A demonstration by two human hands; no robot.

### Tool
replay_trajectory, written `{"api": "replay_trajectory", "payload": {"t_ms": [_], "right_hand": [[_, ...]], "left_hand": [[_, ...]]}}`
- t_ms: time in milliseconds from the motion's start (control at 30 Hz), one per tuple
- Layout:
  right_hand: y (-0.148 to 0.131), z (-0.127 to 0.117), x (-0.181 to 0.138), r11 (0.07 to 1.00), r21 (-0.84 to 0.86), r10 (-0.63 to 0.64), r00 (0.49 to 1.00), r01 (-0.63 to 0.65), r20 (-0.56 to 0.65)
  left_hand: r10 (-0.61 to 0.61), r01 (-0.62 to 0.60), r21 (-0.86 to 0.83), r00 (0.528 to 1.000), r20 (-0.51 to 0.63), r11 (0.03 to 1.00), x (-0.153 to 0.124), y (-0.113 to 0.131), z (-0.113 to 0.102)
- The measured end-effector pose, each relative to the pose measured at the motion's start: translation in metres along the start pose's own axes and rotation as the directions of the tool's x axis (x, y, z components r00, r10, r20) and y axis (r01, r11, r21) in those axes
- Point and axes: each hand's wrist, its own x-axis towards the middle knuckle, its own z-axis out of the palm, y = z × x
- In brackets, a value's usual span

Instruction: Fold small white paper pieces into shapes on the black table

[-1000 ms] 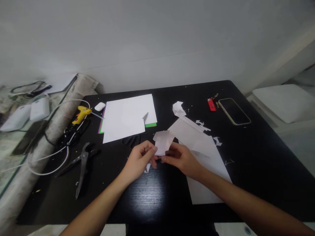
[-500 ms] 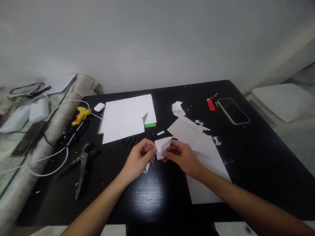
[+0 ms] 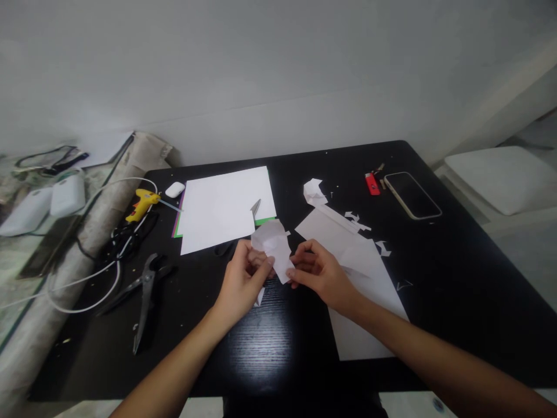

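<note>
Over the middle of the black table (image 3: 456, 273), both hands pinch one small folded piece of white paper (image 3: 274, 247). My left hand (image 3: 241, 281) grips its left side with thumb and fingers closed. My right hand (image 3: 319, 276) holds its lower right edge, fingers curled. The paper stands tilted up and to the left between them. Under my right forearm lies a large white sheet (image 3: 361, 273). A small white scrap (image 3: 260, 298) rests below my left hand.
A stack of white and coloured paper (image 3: 224, 206) lies behind, with a yellow glue gun (image 3: 141, 203), white earbud case (image 3: 175, 189), pliers (image 3: 145, 287) and cables at left. A crumpled paper bit (image 3: 314, 191), red lighter (image 3: 371, 183) and phone (image 3: 411, 195) sit at right.
The folded paper has been turned and opened up between my hands. It now leans up toward the left. My left hand shifted slightly up.
</note>
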Motion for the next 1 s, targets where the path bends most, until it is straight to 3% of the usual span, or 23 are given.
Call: {"api": "replay_trajectory", "payload": {"t_ms": [133,467,667,1000], "right_hand": [[-0.003,0.0,0.0,1.0,-0.026,-0.015,1.0,0.015,-0.006],[-0.002,-0.001,-0.005,0.975,-0.193,-0.11,0.994,0.11,0.013],[0.002,-0.003,-0.008,0.885,-0.395,-0.228,0.969,0.246,0.093],[0.006,-0.006,-0.005,0.801,-0.501,-0.324,0.941,0.328,0.098]], "left_hand": [[0.012,-0.011,0.02,1.0,-0.022,1.0,-0.001,-0.001,-0.001],[0.204,-0.215,0.421,0.976,0.073,0.881,-0.004,0.007,-0.006],[0.144,-0.19,0.466,0.981,0.134,0.864,-0.003,0.012,-0.007],[0.114,-0.151,0.474,0.988,0.106,0.868,0.0,0.01,-0.009]]}}
